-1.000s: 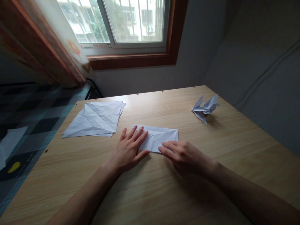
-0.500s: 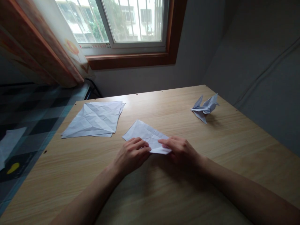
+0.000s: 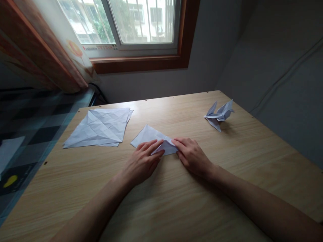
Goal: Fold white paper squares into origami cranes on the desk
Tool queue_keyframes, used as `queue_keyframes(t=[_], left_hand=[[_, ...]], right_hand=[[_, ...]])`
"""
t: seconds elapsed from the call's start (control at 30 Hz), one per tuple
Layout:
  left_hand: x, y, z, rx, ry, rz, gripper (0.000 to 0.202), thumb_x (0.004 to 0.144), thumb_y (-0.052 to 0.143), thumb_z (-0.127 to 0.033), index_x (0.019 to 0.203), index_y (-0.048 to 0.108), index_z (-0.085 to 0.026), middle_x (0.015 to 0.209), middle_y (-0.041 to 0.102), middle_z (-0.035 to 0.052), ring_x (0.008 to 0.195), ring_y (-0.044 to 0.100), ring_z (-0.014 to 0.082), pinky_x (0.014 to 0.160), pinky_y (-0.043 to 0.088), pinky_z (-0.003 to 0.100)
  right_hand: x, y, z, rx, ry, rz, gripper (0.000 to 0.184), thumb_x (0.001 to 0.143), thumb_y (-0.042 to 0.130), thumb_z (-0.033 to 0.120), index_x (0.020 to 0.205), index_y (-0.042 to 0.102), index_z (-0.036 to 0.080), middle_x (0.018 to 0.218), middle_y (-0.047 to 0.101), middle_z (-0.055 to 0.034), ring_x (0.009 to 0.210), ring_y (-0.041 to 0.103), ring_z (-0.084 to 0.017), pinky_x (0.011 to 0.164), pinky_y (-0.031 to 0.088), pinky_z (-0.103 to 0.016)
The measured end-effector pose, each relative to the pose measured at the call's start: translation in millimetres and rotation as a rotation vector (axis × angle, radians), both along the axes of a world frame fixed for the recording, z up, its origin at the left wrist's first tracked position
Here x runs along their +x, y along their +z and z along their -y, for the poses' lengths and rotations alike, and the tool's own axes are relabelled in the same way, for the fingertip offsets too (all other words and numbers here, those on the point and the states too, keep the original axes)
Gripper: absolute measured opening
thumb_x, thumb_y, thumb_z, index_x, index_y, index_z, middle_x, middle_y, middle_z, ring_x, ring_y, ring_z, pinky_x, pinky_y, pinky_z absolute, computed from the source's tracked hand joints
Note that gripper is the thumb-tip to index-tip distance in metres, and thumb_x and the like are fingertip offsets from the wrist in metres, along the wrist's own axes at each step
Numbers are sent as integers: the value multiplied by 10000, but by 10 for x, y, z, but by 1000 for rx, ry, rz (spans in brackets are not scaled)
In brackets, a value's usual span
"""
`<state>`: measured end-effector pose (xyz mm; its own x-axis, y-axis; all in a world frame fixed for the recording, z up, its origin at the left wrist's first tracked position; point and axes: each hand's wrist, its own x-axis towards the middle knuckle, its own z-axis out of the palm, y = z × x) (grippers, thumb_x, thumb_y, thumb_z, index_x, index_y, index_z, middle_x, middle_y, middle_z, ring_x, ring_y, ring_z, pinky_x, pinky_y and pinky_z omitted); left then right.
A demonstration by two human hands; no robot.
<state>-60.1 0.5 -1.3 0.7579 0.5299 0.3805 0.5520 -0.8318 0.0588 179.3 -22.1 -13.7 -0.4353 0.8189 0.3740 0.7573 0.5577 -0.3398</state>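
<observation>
A white sheet of paper, partly folded and creased, lies on the wooden table between my hands. My left hand holds its near left side, forefinger along a fold and thumb at the near edge. At the right end, the fingers of my right hand are closed on the paper's corner, with the thumb low beside it. The near flap is raised a little between the two hands. Fingers cover part of the sheet's middle and its right tip.
Several creased paper sheets lie stacked at the back left. A folded paper bird rests at the far right of the table. To the left is a checked cloth with a white paper. A window is behind.
Both hands have moved slightly away from me over the paper. Its near edge has been folded up farther, and my right fingers have shifted to the upper right corner.
</observation>
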Motion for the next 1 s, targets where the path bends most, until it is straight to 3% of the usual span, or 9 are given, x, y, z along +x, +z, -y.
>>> queue_keyframes(t=[0.1,0.17,0.27,0.37,0.47,0.63,0.83,1.0], left_hand=[[-1,7,12,-35,26,-3,324,930,472,-191,1219,618,-193,1397,529,144,1176,560,274,938,470,440],[2,18,17,-54,37,-10,339,937,464,-208,1245,603,-194,1398,526,150,1148,577,269,929,476,439],[6,34,11,-82,45,-33,322,941,465,-237,1216,627,-197,1432,500,140,1167,569,274,948,463,445],[7,37,-2,-94,33,-64,329,950,450,-245,1223,626,-194,1416,529,114,1201,555,273,972,445,442],[7,23,-6,-95,22,-99,348,964,433,-255,1267,591,-188,1364,586,85,1230,544,269,999,422,445],[-2,-14,-9,-95,50,-105,328,975,441,-282,1263,582,-214,1351,600,60,1230,554,247,1009,412,427],[-25,86,-18,22,16,-180,276,985,401,-168,1168,607,-185,1245,668,62,1145,606,229,886,465,370],[35,176,46,220,-27,-283,250,945,445,-117,1147,591,-101,1036,706,114,897,650,226,749,476,352]], right_hand=[[-8,2,4,14,-56,-118,539,901,498,159,1425,369,148,1331,554,-148,1192,528,-267,978,475,-444],[-10,0,3,38,-95,-158,573,898,516,182,1443,341,152,1338,540,-151,1183,535,-268,972,484,-439],[-16,5,3,123,-104,-48,471,913,488,152,1382,461,176,1387,515,-145,1242,497,-284,1019,441,-462],[-34,25,6,133,3,112,392,952,423,157,1325,542,157,1458,473,-127,1353,406,-284,1107,353,-472],[-52,50,9,-3,124,238,512,980,428,345,1421,431,87,1510,398,-157,1408,341,-290,1148,302,-489],[-20,82,41,-151,132,353,801,944,397,586,1480,293,0,1549,257,-226,1456,232,-319,1178,230,-509],[128,74,112,-212,90,413,900,903,371,682,1498,258,16,1559,225,-221,1467,197,-317,1183,205,-511],[169,14,39,-183,-43,375,892,908,317,698,1476,308,9,1540,281,-245,1455,230,-338,1166,213,-551]])
